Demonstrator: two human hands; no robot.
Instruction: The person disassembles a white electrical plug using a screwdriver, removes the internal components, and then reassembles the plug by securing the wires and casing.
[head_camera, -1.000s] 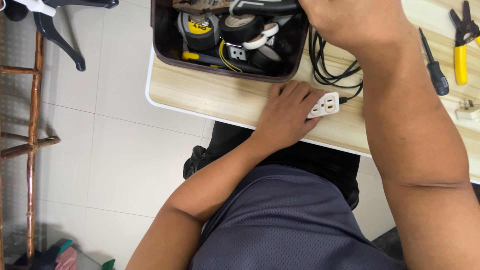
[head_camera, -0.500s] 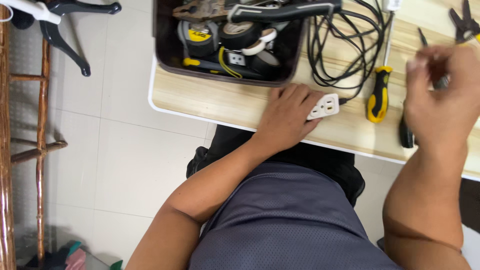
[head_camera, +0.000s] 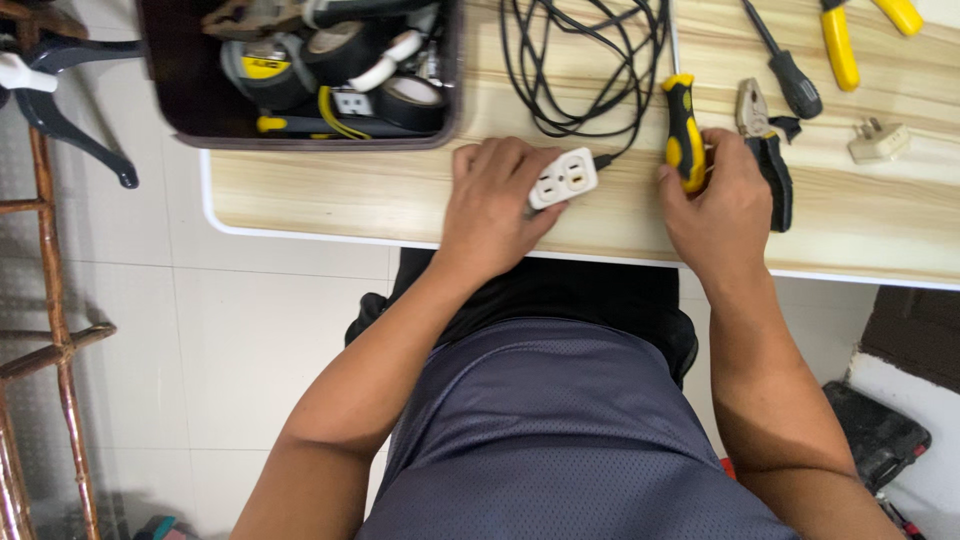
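Light wood-grain table (head_camera: 320, 195) with white edge, pale tiled floor (head_camera: 250, 330), wooden rack (head_camera: 50, 250) on one side.

even, soft daylight on my wooden table (head_camera: 330, 195); no hard glare on it. faint shadow under my left hand (head_camera: 495, 200) and right hand (head_camera: 715, 200). sharp at the table, frame bending slightly toward the corners beyond it, floor below dimmer.

Bare forearms, no sleeves visible, no rings or watch on left hand (head_camera: 492, 205) or right hand (head_camera: 718, 205). Grey-blue mesh shorts (head_camera: 560, 430), black shirt (head_camera: 540, 295).
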